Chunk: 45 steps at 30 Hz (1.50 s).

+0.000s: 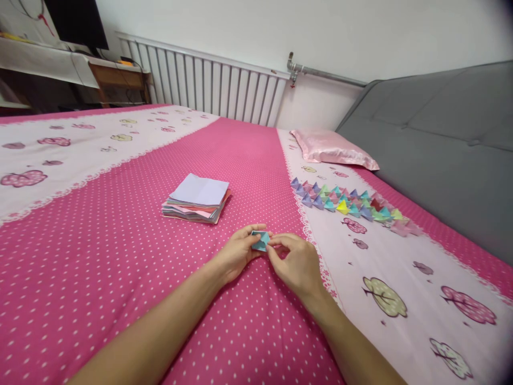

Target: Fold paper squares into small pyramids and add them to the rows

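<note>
My left hand (237, 252) and my right hand (294, 263) meet over the pink dotted bedsheet (120, 256). Both pinch a small folded teal paper piece (261, 240) between their fingertips, low over the sheet. A stack of square coloured papers (197, 199) lies a little beyond my left hand, with a pale lilac sheet on top. To the right, beyond my right hand, several small folded paper shapes (348, 204) in many colours lie in rows on the pale strip of the sheet.
A pink satin pillow (332, 148) lies at the far right beside a grey padded headboard (441, 144). A white radiator (208, 85) runs along the far wall. A wooden desk (116, 77) stands at the far left.
</note>
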### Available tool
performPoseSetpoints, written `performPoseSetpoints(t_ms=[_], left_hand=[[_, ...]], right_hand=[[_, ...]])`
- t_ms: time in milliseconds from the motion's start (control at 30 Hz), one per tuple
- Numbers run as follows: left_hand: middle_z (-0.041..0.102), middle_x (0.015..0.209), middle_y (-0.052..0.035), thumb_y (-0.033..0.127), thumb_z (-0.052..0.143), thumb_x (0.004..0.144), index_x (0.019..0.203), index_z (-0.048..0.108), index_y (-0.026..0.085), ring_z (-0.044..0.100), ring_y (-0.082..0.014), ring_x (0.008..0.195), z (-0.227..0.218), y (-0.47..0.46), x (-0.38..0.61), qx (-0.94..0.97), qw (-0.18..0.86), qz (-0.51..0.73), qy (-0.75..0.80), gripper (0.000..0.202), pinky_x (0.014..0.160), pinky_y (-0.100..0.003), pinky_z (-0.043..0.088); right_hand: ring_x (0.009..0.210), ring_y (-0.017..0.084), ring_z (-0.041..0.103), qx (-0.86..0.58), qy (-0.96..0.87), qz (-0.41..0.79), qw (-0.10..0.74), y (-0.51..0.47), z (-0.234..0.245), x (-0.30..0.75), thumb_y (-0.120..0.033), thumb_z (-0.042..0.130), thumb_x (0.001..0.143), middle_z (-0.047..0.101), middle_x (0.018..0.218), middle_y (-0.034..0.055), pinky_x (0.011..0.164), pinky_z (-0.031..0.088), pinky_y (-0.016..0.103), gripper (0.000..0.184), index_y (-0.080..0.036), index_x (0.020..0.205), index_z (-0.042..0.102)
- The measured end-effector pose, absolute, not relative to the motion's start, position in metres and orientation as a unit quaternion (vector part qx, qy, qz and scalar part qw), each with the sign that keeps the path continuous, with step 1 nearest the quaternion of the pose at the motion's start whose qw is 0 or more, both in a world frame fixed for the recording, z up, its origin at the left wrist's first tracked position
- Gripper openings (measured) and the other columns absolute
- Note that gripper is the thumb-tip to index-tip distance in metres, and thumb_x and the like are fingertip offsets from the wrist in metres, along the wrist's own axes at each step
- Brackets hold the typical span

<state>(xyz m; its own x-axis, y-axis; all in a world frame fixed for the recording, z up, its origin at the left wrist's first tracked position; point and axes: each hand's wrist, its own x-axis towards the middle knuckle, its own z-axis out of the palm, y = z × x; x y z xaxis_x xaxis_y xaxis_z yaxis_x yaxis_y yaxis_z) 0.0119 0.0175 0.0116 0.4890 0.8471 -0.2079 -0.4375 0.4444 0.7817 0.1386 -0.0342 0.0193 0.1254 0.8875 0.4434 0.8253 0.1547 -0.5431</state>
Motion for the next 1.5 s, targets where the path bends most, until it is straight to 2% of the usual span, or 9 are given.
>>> performPoseSetpoints(t_ms=[100,233,533,800,933,1033,1267,1400,1500], left_hand=[[0.064,0.084,-0.0071,0.008,0.056,0.076,0.094,0.057,0.013,0.062,-0.0141,0.074,0.010,0.016,0.013,0.348,0.792,0.411,0.287,0.019,0.075,-0.029,0.046],[0.064,0.085,-0.0065,0.012,0.060,0.074,0.094,0.057,0.013,0.060,-0.0134,0.074,0.010,0.014,0.015,0.363,0.788,0.411,0.281,0.021,0.075,-0.027,0.045],[0.063,0.079,-0.0044,0.016,0.063,0.072,0.095,0.058,0.014,0.058,-0.0121,0.070,0.011,0.010,0.016,0.383,0.779,0.397,0.298,0.024,0.068,-0.024,0.044],[0.065,0.083,-0.0055,0.013,0.059,0.075,0.090,0.062,0.013,0.060,-0.0124,0.074,0.007,0.014,0.017,0.386,0.777,0.392,0.307,0.014,0.072,-0.024,0.047],[0.066,0.082,-0.0062,0.008,0.051,0.079,0.086,0.061,0.012,0.062,-0.0119,0.070,0.010,0.021,0.015,0.342,0.787,0.392,0.331,0.013,0.067,-0.023,0.049],[0.066,0.079,-0.0067,0.006,0.046,0.081,0.083,0.060,0.011,0.063,-0.0128,0.069,0.012,0.027,0.014,0.316,0.793,0.389,0.347,0.015,0.064,-0.023,0.051],[0.066,0.079,-0.0055,0.007,0.046,0.082,0.080,0.060,0.012,0.063,-0.0123,0.070,0.009,0.033,0.012,0.321,0.796,0.378,0.346,0.015,0.068,-0.025,0.053],[0.066,0.082,-0.0055,0.017,0.049,0.083,0.081,0.059,0.013,0.063,-0.0131,0.074,0.010,0.033,0.014,0.342,0.805,0.367,0.317,0.011,0.074,-0.027,0.052],[0.065,0.091,-0.0065,0.032,0.050,0.084,0.093,0.056,0.016,0.064,-0.0145,0.074,0.008,0.031,0.017,0.366,0.787,0.384,0.314,0.019,0.076,-0.029,0.051]], right_hand=[[0.064,0.016,0.063,-0.672,-0.655,0.047,0.342,-0.034,0.018,0.138,-0.024,0.059,0.073,0.070,0.088,0.0026,0.065,0.050,0.031,0.014,-0.023,0.080,0.070],[0.078,0.019,0.063,-0.678,-0.667,0.012,0.308,-0.034,0.016,0.138,-0.023,0.059,0.074,0.068,0.095,0.0027,0.069,0.049,0.033,0.014,-0.024,0.083,0.070],[0.072,0.017,0.058,-0.678,-0.678,-0.024,0.281,-0.035,0.013,0.138,-0.021,0.055,0.077,0.059,0.100,0.0048,0.054,0.042,0.027,0.015,-0.024,0.079,0.069],[0.076,0.017,0.059,-0.669,-0.685,0.001,0.289,-0.034,0.017,0.137,-0.024,0.055,0.079,0.061,0.096,0.0041,0.061,0.044,0.028,0.013,-0.023,0.080,0.067],[0.075,0.015,0.059,-0.657,-0.682,0.021,0.321,-0.033,0.023,0.138,-0.031,0.058,0.079,0.063,0.087,0.0029,0.067,0.044,0.026,0.015,-0.022,0.089,0.064],[0.074,0.015,0.060,-0.643,-0.689,0.029,0.332,-0.032,0.024,0.139,-0.028,0.061,0.077,0.064,0.083,0.0010,0.068,0.043,0.025,0.013,-0.023,0.088,0.063],[0.078,0.014,0.062,-0.631,-0.708,0.037,0.315,-0.031,0.024,0.143,-0.022,0.057,0.081,0.069,0.086,0.0001,0.072,0.043,0.025,0.012,-0.024,0.090,0.066],[0.075,0.014,0.063,-0.634,-0.709,0.042,0.306,-0.030,0.027,0.143,-0.023,0.055,0.083,0.070,0.084,-0.0007,0.070,0.043,0.023,0.012,-0.025,0.087,0.066],[0.077,0.015,0.063,-0.655,-0.688,0.030,0.311,-0.029,0.033,0.148,-0.022,0.053,0.084,0.071,0.085,-0.0003,0.070,0.043,0.024,0.014,-0.025,0.087,0.066]])
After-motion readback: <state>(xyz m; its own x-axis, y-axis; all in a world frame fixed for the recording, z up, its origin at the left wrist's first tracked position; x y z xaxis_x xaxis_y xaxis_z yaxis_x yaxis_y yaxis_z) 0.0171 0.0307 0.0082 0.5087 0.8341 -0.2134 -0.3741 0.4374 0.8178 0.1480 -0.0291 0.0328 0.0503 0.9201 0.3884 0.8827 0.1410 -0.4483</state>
